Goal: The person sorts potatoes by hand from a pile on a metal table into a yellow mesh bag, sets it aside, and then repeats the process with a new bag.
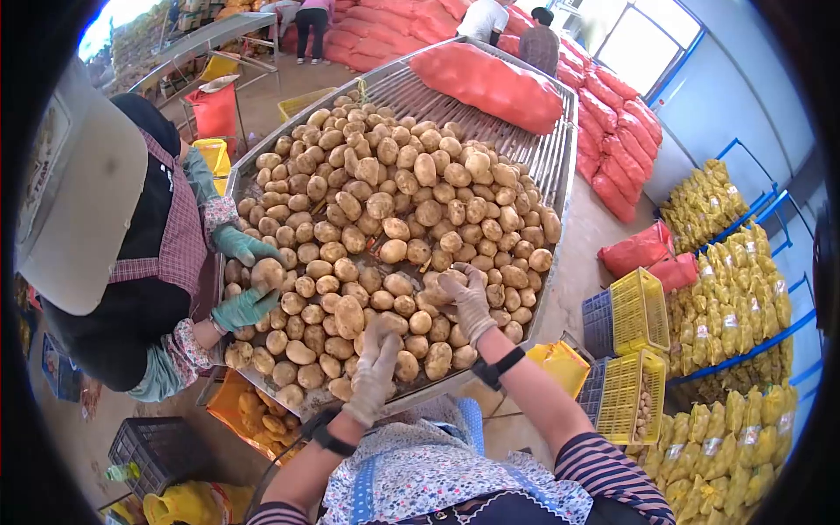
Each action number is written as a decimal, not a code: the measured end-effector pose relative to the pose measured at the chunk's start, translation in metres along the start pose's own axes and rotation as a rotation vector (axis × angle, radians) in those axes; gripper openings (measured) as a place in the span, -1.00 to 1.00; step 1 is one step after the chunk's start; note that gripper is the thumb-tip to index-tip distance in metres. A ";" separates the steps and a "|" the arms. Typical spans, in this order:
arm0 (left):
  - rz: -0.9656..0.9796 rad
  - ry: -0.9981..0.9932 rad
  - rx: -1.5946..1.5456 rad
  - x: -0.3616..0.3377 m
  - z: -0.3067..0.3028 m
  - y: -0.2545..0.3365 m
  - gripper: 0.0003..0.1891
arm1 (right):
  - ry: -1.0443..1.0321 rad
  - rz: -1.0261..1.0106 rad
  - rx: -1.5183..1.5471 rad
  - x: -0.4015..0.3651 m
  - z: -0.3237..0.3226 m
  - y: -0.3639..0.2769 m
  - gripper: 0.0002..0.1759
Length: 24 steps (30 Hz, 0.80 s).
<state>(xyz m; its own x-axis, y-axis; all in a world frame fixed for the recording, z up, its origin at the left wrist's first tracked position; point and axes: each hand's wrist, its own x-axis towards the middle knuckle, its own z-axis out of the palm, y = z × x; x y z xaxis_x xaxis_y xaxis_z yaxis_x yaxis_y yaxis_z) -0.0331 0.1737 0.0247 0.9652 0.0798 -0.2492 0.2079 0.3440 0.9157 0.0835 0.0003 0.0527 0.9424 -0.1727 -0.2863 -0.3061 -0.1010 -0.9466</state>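
Observation:
Many loose brown potatoes (pixel 380 206) cover a slatted metal sorting table (pixel 411 96) in front of me. Both my hands wear pale work gloves. My left hand (pixel 374 367) is at the table's near edge, its fingers closed at a potato (pixel 392 323). A larger oval potato (pixel 349 317) lies just left of those fingertips. Farther right, my right hand (pixel 469 302) curls its fingers round a potato (pixel 435 290) on the heap. The palm sides of both hands are hidden.
At the left, a co-worker's green-gloved hands (pixel 247 308) hold a potato (pixel 267 274). A full red sack (pixel 486 86) lies on the table's far end. Yellow crates (pixel 632 398) and filled yellow net bags (pixel 731 306) stand right. An orange bag (pixel 241 411) is below left.

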 end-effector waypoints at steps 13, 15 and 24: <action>-0.005 0.187 -0.287 0.101 -0.013 0.032 -0.62 | -0.437 0.005 0.786 -0.070 0.028 -0.040 -0.49; -0.067 0.068 -0.374 0.088 -0.012 0.042 -0.48 | -0.410 -0.104 0.771 -0.058 0.041 -0.042 -0.49; 0.012 -0.059 -0.838 0.055 -0.021 -0.010 -0.28 | -0.545 -1.137 -0.750 -0.051 0.096 -0.051 -0.61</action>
<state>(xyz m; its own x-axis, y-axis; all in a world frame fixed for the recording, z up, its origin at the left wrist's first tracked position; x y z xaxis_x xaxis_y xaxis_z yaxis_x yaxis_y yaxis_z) 0.0140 0.1944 -0.0049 0.9782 0.0470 -0.2022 0.0329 0.9266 0.3747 0.0636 0.1083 0.1018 0.5995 0.7128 0.3641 0.7838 -0.4308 -0.4473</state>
